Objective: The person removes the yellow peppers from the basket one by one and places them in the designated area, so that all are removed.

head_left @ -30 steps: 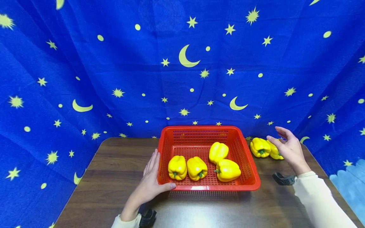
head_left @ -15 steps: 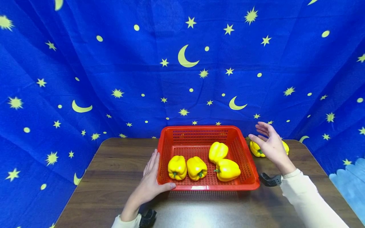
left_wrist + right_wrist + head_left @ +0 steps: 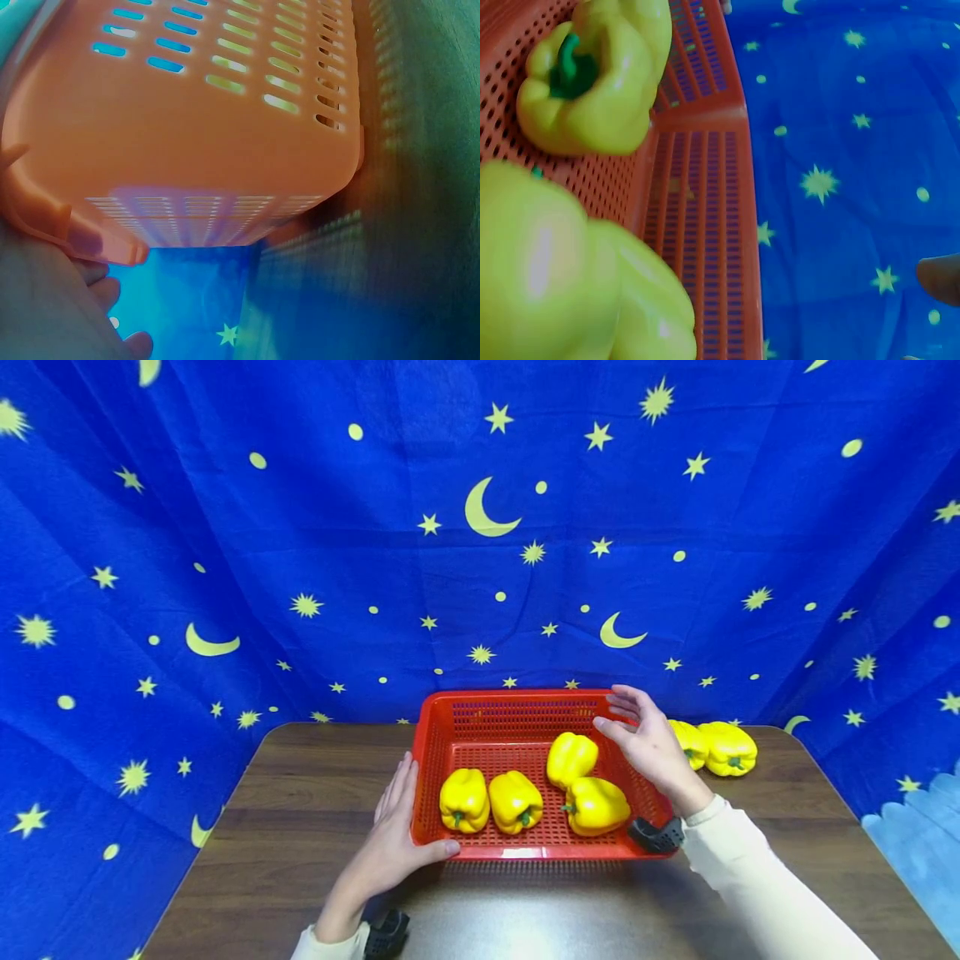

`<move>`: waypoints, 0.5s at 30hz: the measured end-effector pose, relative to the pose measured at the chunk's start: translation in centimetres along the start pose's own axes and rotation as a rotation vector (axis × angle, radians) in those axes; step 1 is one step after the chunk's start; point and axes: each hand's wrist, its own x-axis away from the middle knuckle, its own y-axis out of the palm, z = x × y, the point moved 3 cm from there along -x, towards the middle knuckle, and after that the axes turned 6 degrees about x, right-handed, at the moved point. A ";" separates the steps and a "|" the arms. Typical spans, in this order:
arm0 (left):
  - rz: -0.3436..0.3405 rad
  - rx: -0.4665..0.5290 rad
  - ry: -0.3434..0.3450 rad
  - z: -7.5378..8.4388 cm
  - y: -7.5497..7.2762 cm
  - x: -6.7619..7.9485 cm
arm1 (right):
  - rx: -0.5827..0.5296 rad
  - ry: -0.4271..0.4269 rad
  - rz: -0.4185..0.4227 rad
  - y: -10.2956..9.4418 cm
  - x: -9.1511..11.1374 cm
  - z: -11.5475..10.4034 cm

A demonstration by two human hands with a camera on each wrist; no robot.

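Note:
My left hand [image 3: 386, 839] lies along the left side of a red plastic basket [image 3: 517, 695], fingers straight, thumb on its front rim. In the left wrist view its fingertips [image 3: 107, 291] are beside the rim, and the perforated wall [image 3: 187, 142] fills the top. Several yellow bell peppers sit in the basket: one at the left [image 3: 464, 800], its neighbour [image 3: 515, 802] and a pair at the right, the rear pepper [image 3: 572, 760] touching the front pepper [image 3: 597, 806]. Over the basket's right rim hovers my right hand [image 3: 647, 745], holding nothing, its fingers loosely bent.
Two more yellow peppers stand on the table to the right of the basket, the nearer one [image 3: 692, 745] partly behind my right hand and the other [image 3: 727, 748] fully visible. A blue star-patterned cloth [image 3: 495, 568] hangs behind the wooden table [image 3: 300, 827].
My right hand has moved left from over the two outside peppers to above the basket's right side, uncovering the far right pepper. My left hand and the basket have stayed put.

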 end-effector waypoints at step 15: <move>0.005 -0.009 0.006 0.0 0.1 0.0 | -0.023 0.138 -0.111 3.8 -1.7 0.1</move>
